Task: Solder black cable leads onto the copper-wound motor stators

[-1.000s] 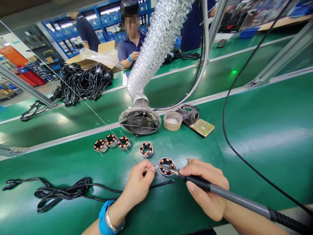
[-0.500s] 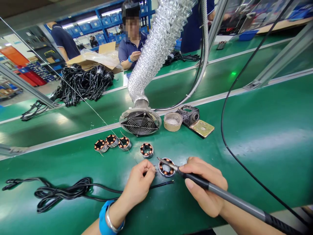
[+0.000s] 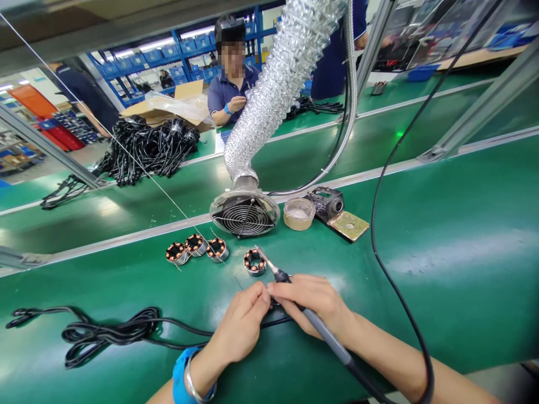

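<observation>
I work on the near side of the fan-grille fume hood [image 3: 245, 217]. My right hand [image 3: 322, 303], to the right of the hood and nearer me, grips a soldering iron [image 3: 326, 335] slanting up toward the hood. My left hand [image 3: 241, 322], straight out on my side of the hood, is closed in a pinch, its fingertips meeting those of my right; whatever is pinched there is too small to make out. A dark part just below my fingertips is mostly hidden.

One wound stator [image 3: 255, 262] stands just on my side of the hood; three more stators [image 3: 217, 249] sit in a cluster left of it. The black power cable [image 3: 113, 331] lies coiled well left of the hood and toward me, running under my left wrist. Right of the hood are a round tub [image 3: 298, 215] and the iron stand [image 3: 330, 203].

The iron's bare tip points at the lone stator's rim; I can't tell whether they touch. If it is hot, a small wrist turn could scorch those copper windings, or my left fingers. The hanging black cord [image 3: 374, 224] crosses my right forearm, so I judge a snag there could jerk my hand.
</observation>
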Action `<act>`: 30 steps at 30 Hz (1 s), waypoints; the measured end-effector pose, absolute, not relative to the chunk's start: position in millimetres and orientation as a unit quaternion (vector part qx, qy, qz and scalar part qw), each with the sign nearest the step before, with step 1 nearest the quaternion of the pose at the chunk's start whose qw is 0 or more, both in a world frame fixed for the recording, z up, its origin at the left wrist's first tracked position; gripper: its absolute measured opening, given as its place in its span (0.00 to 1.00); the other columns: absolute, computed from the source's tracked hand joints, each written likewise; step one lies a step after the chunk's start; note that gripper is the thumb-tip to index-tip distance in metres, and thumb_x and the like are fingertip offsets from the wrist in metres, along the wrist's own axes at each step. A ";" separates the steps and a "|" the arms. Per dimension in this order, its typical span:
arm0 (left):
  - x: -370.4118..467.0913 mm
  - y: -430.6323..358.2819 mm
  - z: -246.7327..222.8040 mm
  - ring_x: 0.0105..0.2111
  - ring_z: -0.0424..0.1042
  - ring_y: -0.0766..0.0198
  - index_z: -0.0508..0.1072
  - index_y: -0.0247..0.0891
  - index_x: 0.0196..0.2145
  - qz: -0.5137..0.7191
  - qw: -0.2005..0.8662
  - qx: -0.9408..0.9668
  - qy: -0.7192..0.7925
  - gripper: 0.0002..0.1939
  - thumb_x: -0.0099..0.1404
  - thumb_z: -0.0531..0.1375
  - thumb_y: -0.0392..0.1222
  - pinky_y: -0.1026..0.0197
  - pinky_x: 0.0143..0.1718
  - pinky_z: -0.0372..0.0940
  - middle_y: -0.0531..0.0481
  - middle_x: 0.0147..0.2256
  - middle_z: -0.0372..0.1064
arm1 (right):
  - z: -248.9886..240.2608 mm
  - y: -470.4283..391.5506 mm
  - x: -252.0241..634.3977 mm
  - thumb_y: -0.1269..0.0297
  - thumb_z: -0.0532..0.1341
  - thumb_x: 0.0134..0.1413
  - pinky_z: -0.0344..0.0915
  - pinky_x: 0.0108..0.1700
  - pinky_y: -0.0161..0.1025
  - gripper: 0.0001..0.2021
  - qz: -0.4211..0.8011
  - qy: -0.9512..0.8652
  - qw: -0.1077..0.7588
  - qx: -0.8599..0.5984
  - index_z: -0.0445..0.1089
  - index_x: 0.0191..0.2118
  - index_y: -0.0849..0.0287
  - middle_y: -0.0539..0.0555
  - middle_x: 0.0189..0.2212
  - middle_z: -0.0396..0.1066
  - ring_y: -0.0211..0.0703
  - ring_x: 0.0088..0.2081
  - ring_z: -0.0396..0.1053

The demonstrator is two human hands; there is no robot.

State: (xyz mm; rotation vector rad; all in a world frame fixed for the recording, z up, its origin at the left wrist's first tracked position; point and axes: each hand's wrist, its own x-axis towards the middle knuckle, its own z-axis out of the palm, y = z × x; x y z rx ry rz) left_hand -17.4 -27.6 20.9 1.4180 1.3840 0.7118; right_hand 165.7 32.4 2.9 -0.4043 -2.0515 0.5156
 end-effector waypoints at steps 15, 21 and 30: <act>-16.1 -36.3 32.9 0.32 0.60 0.62 0.61 0.41 0.32 0.221 0.428 0.648 0.590 0.20 0.73 0.42 0.56 0.61 0.36 0.57 0.52 0.31 0.63 | 3.4 30.6 164.0 0.79 0.52 0.60 0.57 0.26 0.34 0.16 0.148 -0.856 0.480 -0.121 0.67 0.50 0.59 0.49 0.23 0.61 0.39 0.24 0.58; -15.1 -36.9 35.0 0.34 0.62 0.60 0.61 0.41 0.34 0.209 0.429 0.653 0.588 0.19 0.73 0.41 0.55 0.58 0.39 0.56 0.50 0.33 0.64 | 0.3 31.9 163.3 0.73 0.49 0.65 0.56 0.26 0.35 0.13 0.152 -0.860 0.475 -0.110 0.66 0.50 0.60 0.49 0.22 0.58 0.40 0.24 0.57; -18.1 -32.5 38.2 0.32 0.58 0.60 0.57 0.41 0.31 0.194 0.371 0.691 0.589 0.17 0.74 0.41 0.50 0.58 0.36 0.53 0.52 0.31 0.59 | 5.0 25.8 171.8 0.79 0.51 0.59 0.65 0.31 0.36 0.16 0.230 -0.848 0.449 -0.163 0.63 0.51 0.60 0.55 0.31 0.67 0.41 0.30 0.65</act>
